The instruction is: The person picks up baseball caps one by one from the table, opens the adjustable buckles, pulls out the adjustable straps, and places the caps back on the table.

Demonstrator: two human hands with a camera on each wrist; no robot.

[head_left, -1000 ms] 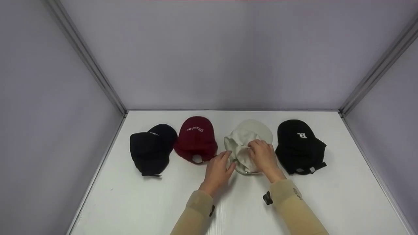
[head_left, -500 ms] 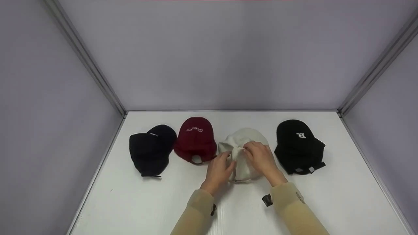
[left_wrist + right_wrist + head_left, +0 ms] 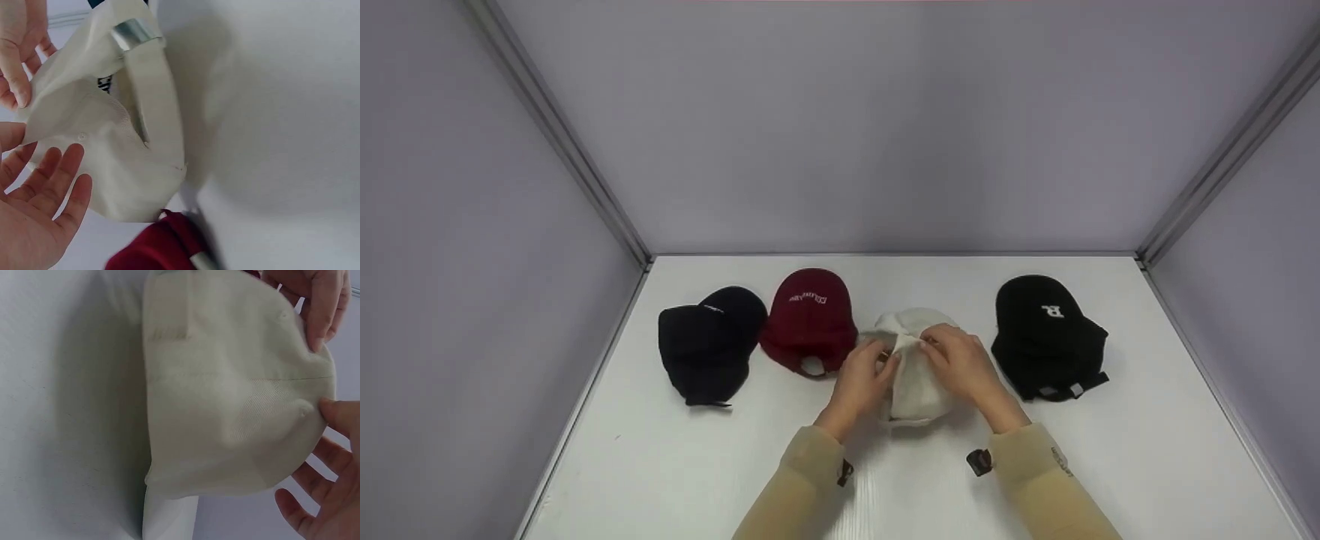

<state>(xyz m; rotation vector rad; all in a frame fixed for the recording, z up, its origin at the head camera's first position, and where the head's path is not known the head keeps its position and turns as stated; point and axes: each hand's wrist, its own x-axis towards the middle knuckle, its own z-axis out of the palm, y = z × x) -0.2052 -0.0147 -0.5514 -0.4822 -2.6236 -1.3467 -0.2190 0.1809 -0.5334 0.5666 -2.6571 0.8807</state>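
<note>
In the head view, the white cap [image 3: 921,390] sits over the surface [image 3: 697,472] between the red cap [image 3: 810,315] and black cap [image 3: 1046,337], its long axis running roughly near to far. Left hand [image 3: 859,384] and right hand [image 3: 966,369] flank it, both touching, neither nearer. The left wrist view shows the left hand pinching the crown, strap [image 3: 157,107] low; in the right wrist view, the right hand pinches the crown too, brim [image 3: 169,517] below.
</note>
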